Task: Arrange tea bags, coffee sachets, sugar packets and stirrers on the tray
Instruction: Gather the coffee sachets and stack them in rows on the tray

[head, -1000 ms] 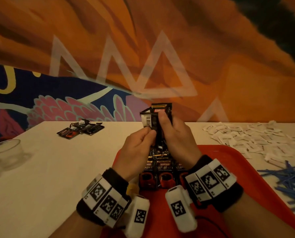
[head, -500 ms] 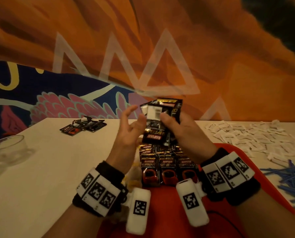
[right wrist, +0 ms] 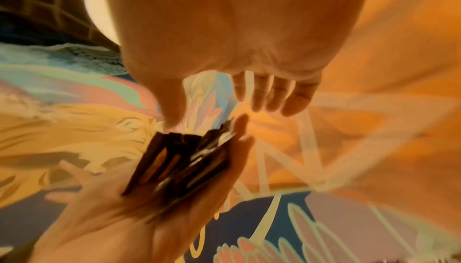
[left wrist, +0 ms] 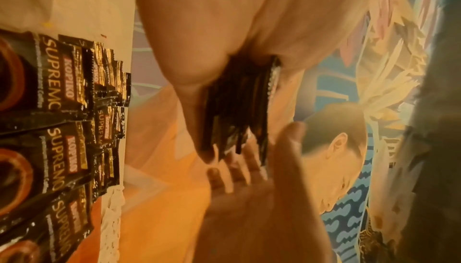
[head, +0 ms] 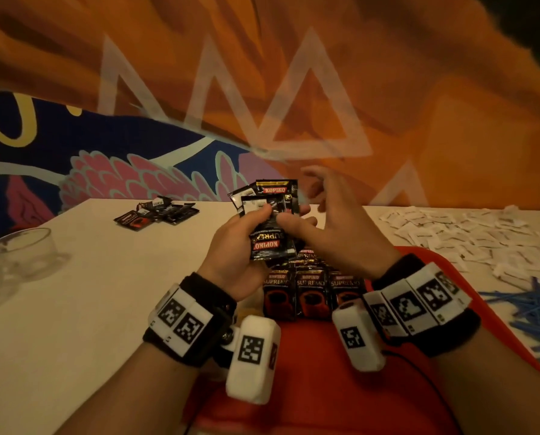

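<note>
Head view: my left hand (head: 234, 246) grips a fanned stack of black coffee sachets (head: 270, 221), thumb across the front, fingers curled behind; the stack is held upright above the far part of the red tray (head: 309, 387). My right hand (head: 334, 227) is beside the stack on its right, thumb tip touching the front sachet near my left thumb, the other fingers spread and loose, curled round nothing. The frontmost sachet is upside down, its label inverted.

On the tray, below the held stack, are rows of sachets on the tray (head: 311, 290), overlapping, labels toward me, three across in the nearest row.

Left on the white table (head: 89, 293), far side: a small loose pile of spare sachets (head: 157, 213). Near left edge: a glass cup (head: 23, 249). Right of the tray, far side: a spread of white sugar packets (head: 469, 233). Right, nearer: a heap of blue stirrers (head: 532, 312). Tea bags: cannot identify any.

Left wrist view: stack seen edge-on (left wrist: 239, 113), clamped between my thumb and fingers; right-hand fingers (left wrist: 239, 170) just below it. Tray rows visible at the left (left wrist: 54, 129).

Right wrist view: blurred. Right palm open, fingers (right wrist: 272, 92) extended, thumb tip down at the stack edges (right wrist: 184, 161); the stack sits in my left hand (right wrist: 119, 228).
</note>
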Demonstrator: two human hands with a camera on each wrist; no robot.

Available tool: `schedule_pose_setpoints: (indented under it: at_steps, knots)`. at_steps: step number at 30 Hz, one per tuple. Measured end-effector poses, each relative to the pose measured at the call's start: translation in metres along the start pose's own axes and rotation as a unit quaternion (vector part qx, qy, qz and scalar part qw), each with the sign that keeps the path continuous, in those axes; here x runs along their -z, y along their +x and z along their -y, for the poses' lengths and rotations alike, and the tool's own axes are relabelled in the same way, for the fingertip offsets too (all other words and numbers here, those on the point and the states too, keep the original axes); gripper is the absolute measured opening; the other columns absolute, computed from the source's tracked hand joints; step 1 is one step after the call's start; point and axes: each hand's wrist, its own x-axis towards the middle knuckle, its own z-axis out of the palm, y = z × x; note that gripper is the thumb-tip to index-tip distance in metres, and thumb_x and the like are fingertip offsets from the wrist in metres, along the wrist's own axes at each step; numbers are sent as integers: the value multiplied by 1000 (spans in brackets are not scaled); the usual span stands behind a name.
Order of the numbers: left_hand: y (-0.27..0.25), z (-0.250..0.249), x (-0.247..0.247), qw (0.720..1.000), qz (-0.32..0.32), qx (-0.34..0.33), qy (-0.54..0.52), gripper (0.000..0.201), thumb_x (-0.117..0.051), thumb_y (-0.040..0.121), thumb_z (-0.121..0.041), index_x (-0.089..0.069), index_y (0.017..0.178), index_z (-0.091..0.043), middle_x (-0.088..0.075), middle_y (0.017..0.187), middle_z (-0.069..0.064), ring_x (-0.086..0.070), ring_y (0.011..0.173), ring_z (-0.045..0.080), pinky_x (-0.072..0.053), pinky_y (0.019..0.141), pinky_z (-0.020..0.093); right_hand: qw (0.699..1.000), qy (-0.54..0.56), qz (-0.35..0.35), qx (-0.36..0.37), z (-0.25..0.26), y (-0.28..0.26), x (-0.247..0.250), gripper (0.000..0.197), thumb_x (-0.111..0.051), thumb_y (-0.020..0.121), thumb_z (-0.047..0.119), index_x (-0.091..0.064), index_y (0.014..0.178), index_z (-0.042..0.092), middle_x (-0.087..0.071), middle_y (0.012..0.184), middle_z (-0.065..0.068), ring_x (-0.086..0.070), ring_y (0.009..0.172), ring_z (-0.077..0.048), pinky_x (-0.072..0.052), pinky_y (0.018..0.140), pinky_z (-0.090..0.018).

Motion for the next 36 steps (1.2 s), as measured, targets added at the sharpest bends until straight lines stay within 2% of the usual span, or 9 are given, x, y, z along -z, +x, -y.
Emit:
schedule_pose_setpoints:
  at_steps: [4,7,11,15,19,22,25,29,36]
  knots:
    - [2,3,-2,1000,-12,3,24,32,-47,100,-18,-60,124,-1,-69,106,20,-71,91,30,-60,75,40,977,-152,89,122,11,-7,8,115,-80,48,73,-29,146,42,-25,153,2,-24,142,-22,-30,115,-44]
    - [0,10,-3,996,42,21,73,31,-60,87,-7,-61,118,-5,-67,107,20,-69,99,31,-58,77,40,953,-219,185,101,16,-10,-1,106,-87,52,60,-34,143,46,-24,153,2,-24,142,-23,-28,117,-41]
    - [-2,10,2,991,105,87,11,25,-54,78,-6,-68,98,-10,-65,97,13,-67,93,26,-54,73,35,957,-191,174,129,11,-10,-3,82,-88,61,41,-49,133,37,-46,133,7,-44,123,-20,-44,102,-42]
    - [0,20,1,993,83,78,1,29,-51,70,-2,-65,94,-10,-62,87,13,-64,83,25,-50,70,35,942,-234,215,109,17,-16,-4,103,-90,54,52,-36,142,45,-31,147,8,-24,138,-15,-31,113,-34]
    - [-2,22,-3,995,61,79,9,27,-61,65,-10,-66,92,-11,-63,84,11,-65,77,21,-51,66,32,953,-199,194,124,18,-17,-5,87,-91,57,42,-48,132,37,-41,134,7,-39,125,-15,-42,104,-37]
    - [-3,23,-5,995,53,79,-3,24,-55,72,-14,-66,93,-11,-67,81,9,-67,72,19,-55,63,30,949,-212,205,113,17,-18,-5,88,-90,57,46,-46,133,37,-38,139,7,-36,128,-16,-38,106,-33]
    - [-3,21,-3,996,44,78,-18,25,-54,71,-14,-68,91,-10,-67,81,9,-68,74,20,-54,64,30,958,-179,184,127,15,-16,-9,75,-84,61,36,-49,128,35,-46,126,6,-48,116,-17,-49,94,-38]
    - [-2,20,-3,996,31,83,-23,23,-57,69,-19,-78,73,-12,-66,82,10,-66,77,21,-50,72,33,956,-177,193,129,13,-15,-9,91,-88,58,40,-41,135,37,-46,132,9,-46,122,-14,-45,101,-38]
    - [-3,19,-3,995,26,91,-14,24,-56,75,-16,-66,95,-8,-67,86,12,-69,79,22,-55,70,32,961,-150,196,123,14,-17,-5,98,-89,58,43,-37,141,39,-48,133,11,-43,126,-11,-42,105,-38]
